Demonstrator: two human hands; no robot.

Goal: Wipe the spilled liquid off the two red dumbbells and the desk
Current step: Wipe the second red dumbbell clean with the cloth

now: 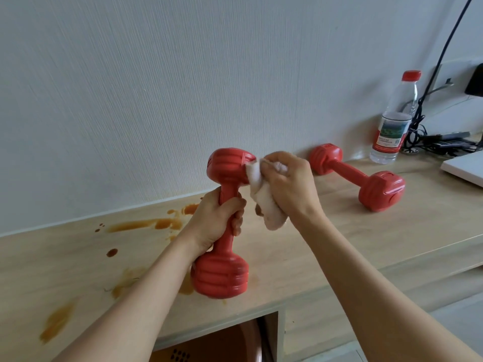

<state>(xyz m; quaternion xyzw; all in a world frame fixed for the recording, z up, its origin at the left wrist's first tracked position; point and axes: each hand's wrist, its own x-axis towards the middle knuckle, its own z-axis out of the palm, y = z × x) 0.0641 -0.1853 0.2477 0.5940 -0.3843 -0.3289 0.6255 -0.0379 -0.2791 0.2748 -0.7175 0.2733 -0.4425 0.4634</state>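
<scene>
My left hand (217, 220) grips the bar of a red dumbbell (224, 226) and holds it upright above the wooden desk (366, 239). My right hand (290, 184) holds a crumpled white cloth (264, 202) against the side of the dumbbell's upper head. The cloth has a brown stain at its lower edge. A second red dumbbell (358, 176) lies on the desk at the right, near the wall. Orange-brown spilled liquid (154, 223) spreads over the left part of the desk in streaks and drops, with more patches (57, 322) near the front edge.
A clear plastic water bottle (392, 126) with a red cap stands at the back right beside black cables (423, 100) and a power strip. A white flat object (465, 168) lies at the right edge. An opening under the desk shows a brown stool (235, 343).
</scene>
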